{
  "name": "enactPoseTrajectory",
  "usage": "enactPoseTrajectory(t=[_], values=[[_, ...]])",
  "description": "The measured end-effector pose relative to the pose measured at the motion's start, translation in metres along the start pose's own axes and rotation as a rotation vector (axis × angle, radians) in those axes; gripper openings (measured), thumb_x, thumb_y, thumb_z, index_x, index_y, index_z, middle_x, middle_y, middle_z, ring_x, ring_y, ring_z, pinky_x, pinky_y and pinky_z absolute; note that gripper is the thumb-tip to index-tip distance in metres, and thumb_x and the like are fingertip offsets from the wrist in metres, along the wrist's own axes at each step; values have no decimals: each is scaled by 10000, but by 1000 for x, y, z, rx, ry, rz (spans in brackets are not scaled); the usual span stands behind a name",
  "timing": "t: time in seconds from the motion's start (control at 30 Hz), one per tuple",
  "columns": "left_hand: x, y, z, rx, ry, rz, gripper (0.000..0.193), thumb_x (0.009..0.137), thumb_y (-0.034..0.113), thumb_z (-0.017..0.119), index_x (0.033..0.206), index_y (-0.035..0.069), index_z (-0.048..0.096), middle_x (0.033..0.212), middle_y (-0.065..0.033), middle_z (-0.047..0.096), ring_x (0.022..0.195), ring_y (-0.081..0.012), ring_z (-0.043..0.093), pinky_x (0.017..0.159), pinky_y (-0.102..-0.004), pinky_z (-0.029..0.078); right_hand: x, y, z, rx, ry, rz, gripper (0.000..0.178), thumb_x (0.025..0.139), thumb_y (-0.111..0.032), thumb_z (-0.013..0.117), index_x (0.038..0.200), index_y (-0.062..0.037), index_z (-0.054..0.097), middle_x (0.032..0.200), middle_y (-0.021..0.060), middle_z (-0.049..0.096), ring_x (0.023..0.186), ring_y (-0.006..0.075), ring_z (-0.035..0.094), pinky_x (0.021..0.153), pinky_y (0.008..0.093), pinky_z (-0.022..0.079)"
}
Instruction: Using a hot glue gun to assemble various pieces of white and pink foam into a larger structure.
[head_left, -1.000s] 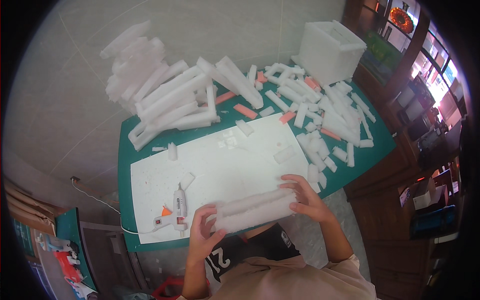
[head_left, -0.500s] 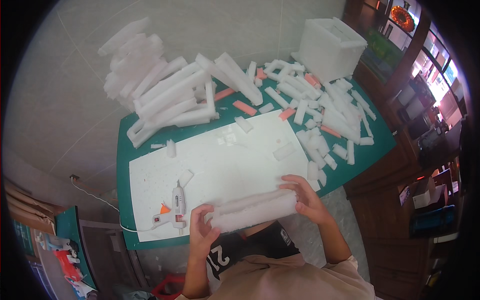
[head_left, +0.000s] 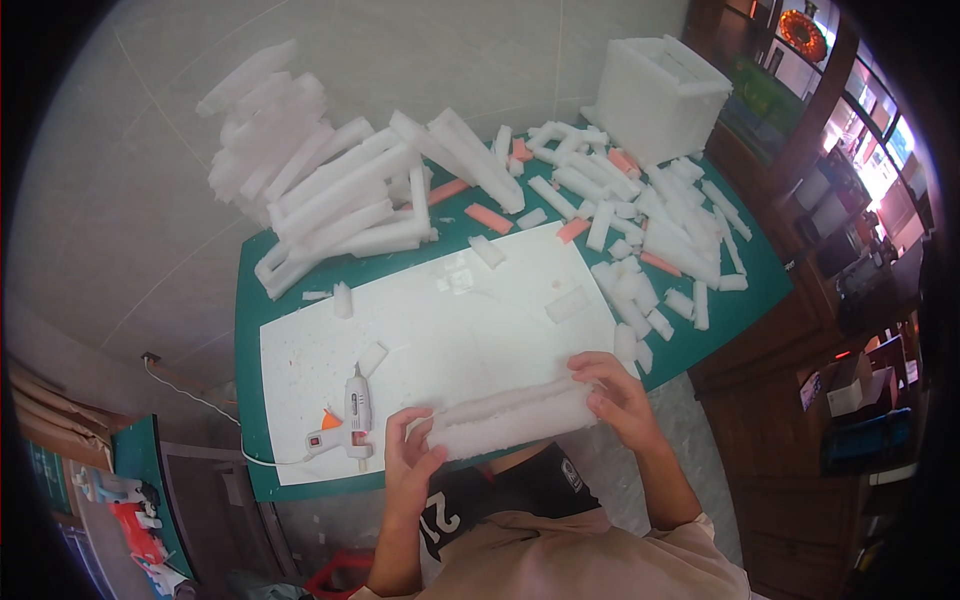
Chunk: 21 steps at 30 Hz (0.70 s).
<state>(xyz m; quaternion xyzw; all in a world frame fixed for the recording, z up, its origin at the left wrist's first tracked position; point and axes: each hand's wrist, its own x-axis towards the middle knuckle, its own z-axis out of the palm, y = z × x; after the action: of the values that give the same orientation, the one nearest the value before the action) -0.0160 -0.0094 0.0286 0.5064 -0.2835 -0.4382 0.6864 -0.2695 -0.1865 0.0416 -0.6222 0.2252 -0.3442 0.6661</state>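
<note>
A long white foam block (head_left: 515,422) is held level between my two hands, over the near edge of the white board (head_left: 430,330). A lengthwise groove or seam seems to run along its upper side. My left hand (head_left: 410,448) grips the left end, with the thumb on the near face and the fingers behind. At the other end, my right hand (head_left: 612,398) closes round the corner, thumb in front. Left of the block lies a grey-white hot glue gun (head_left: 354,415) with an orange part; its nozzle points at a small foam piece (head_left: 372,357).
Long foam strips (head_left: 345,190) are piled at the back left of the green table (head_left: 760,290). Many short white offcuts (head_left: 625,290) and some pink foam pieces (head_left: 489,218) lie to the right. A white foam box (head_left: 665,100) stands at the back right. The glue gun's cord (head_left: 240,440) runs leftward.
Both hands and the foam block have shifted slightly to the right. The grip at each end stays the same, and the glue gun lies where it was.
</note>
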Motion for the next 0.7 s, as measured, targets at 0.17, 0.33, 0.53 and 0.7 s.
enactPoseTrajectory(t=[0.17, 0.33, 0.53, 0.7], values=[[-1, -3, 1, -26, 49, -55, 544, 805, 12, 688, 1285, 36, 432, 1289, -84, 462, 1209, -224, 497, 933, -330, 471, -2, 10, -3, 20, 137, -32, 110, 903, 35, 643, 992, 26, 707, 1232, 120, 572, 1111, 178, 553, 947, 307, 445], [-2, -6, 0, -24, 65, -51, 530, 810, 20, 689, 1276, 38, 438, 1281, -79, 463, 1199, -219, 501, 925, -323, 466, -3, 10, -3, -14, 197, -35, 76, 873, 49, 674, 937, 31, 710, 1148, 125, 603, 1028, 167, 582, 903, 298, 467], [-3, -5, 1, -5, 88, -41, 519, 817, 34, 693, 1272, 50, 444, 1290, -79, 458, 1189, -216, 502, 929, -325, 459, -4, 17, -11, -47, 267, -29, 17, 849, 29, 704, 854, 19, 691, 1109, 110, 600, 888, 137, 591, 667, 240, 502], [-6, -6, 2, -20, 93, -52, 512, 821, 46, 697, 1268, 49, 447, 1294, -82, 452, 1181, -213, 502, 921, -324, 462, -4, 10, -14, -20, 344, -43, 77, 879, 4, 675, 806, -5, 652, 1077, 94, 597, 748, 120, 580, 390, 211, 416]])
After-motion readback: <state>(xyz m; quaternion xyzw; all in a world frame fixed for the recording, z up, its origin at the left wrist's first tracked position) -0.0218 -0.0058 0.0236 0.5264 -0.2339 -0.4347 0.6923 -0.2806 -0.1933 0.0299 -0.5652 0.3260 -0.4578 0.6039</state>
